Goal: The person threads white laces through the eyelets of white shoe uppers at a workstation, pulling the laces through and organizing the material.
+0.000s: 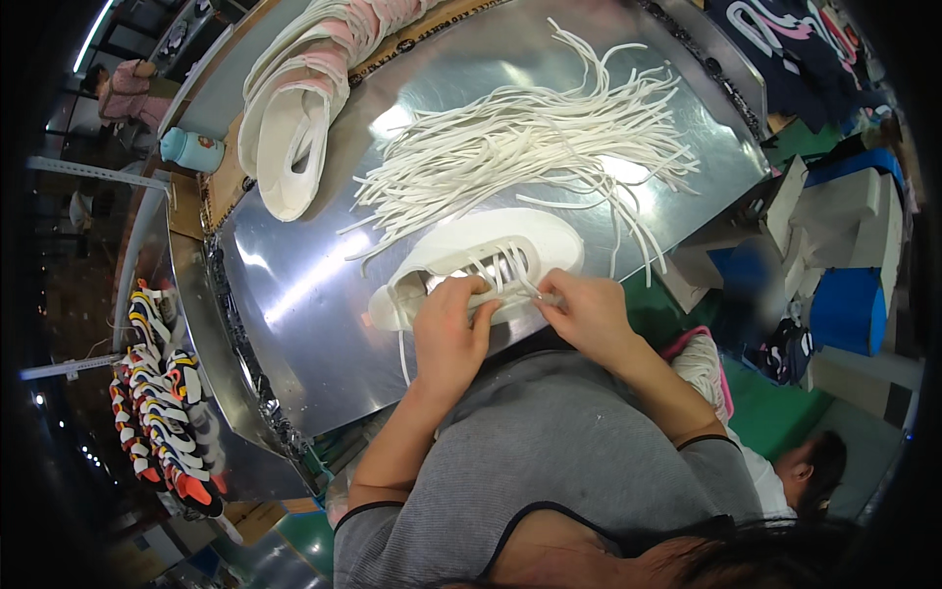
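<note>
A white shoe upper (447, 239) lies on its side on the metal tabletop in front of me, its toe to the right. White lace is threaded across part of its opening. My left hand (453, 326) is closed on the near edge of the upper beside the eyelets, thumb and fingers pinching. At the right end of the lacing, my right hand (592, 312) pinches a white shoelace (521, 265) between thumb and finger. One lace end hangs from the heel side of the upper. Just beyond it is a loose pile of white shoelaces (520, 137).
A row of nested white and pink shoe uppers (294, 108) stands at the far left of the metal table (294, 324). A light blue bottle (192, 149) is beside them. Colourful shoes (162, 393) hang on a rack at left. Grey and blue bins (849, 304) stand at right, near another person.
</note>
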The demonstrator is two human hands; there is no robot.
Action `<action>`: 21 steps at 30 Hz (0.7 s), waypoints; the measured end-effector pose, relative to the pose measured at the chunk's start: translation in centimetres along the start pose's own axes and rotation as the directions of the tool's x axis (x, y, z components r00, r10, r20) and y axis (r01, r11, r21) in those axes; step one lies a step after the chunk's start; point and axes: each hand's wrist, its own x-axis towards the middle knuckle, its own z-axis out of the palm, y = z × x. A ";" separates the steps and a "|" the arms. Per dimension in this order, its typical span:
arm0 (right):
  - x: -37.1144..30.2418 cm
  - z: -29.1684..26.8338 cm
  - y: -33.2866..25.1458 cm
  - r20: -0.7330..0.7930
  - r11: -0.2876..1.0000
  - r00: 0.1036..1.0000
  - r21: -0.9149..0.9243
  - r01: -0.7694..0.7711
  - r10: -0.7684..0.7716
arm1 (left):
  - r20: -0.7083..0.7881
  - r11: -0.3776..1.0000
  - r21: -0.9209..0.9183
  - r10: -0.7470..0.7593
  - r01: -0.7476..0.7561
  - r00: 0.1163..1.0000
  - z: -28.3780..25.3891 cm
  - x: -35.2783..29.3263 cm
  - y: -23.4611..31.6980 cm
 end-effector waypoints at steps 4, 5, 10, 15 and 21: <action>0.1 -1.6 -1.8 -0.088 0.960 0.962 -0.131 0.246 -0.258 | -0.082 0.996 -0.086 -0.015 0.007 0.996 0.1 0.9 -0.9; -0.2 -2.1 -2.3 -0.074 0.916 0.927 -0.206 0.346 -0.367 | -0.121 0.996 -0.093 -0.017 0.006 0.992 0.2 1.2 -1.1; -3.1 -0.7 -1.1 0.290 0.889 0.857 -0.037 0.456 -0.427 | -0.197 0.995 -0.074 0.045 -0.061 0.979 -0.5 2.2 -2.0; -0.2 -5.0 -2.7 0.595 0.934 0.735 0.324 0.153 -0.326 | -0.266 0.995 -0.018 0.092 -0.101 0.960 -1.2 2.0 -2.1; 1.7 -6.1 -3.3 0.635 0.941 0.721 0.331 0.073 -0.279 | -0.338 0.986 0.061 0.165 -0.154 0.926 -2.4 2.9 -2.2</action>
